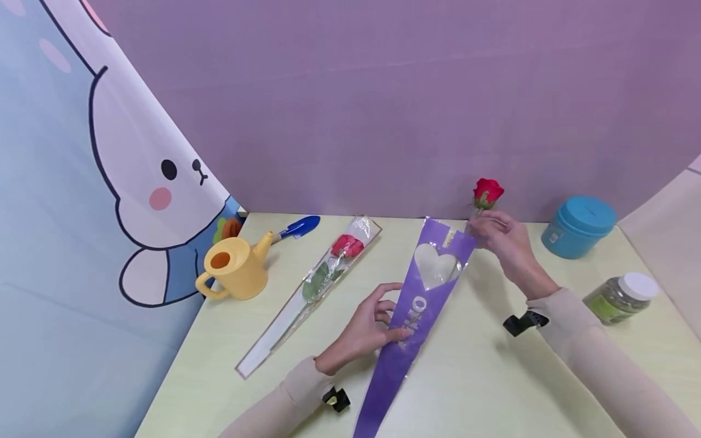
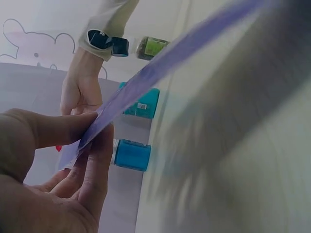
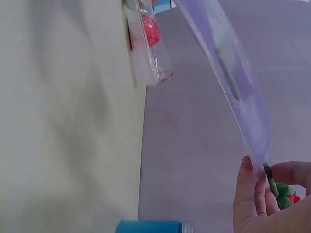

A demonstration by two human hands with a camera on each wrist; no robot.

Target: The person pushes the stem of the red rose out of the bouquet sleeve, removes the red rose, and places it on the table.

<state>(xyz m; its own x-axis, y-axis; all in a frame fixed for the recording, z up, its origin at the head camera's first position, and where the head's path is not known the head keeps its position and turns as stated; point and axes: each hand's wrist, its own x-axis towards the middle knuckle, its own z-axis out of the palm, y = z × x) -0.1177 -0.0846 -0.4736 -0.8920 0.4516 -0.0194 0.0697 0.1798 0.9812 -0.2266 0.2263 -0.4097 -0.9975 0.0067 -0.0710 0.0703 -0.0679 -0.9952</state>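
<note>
My left hand point(image 1: 368, 328) pinches the purple sleeve point(image 1: 417, 304) at its middle, lifting it off the surface point(image 1: 482, 377). My right hand point(image 1: 501, 240) grips the rose point(image 1: 487, 193) by its stem at the sleeve's wide mouth; I judge the stem barely started in, the bloom fully outside. One wrapped rose point(image 1: 323, 274) lies finished left of the sleeve. Right of the sleeve the surface gives room before the blue tub point(image 1: 578, 226) and jar point(image 1: 621, 298).

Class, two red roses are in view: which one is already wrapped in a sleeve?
The red rose in the clear plastic sleeve, lying beside the yellow watering can; the other red rose is bare, held above the purple sleeve.
</note>
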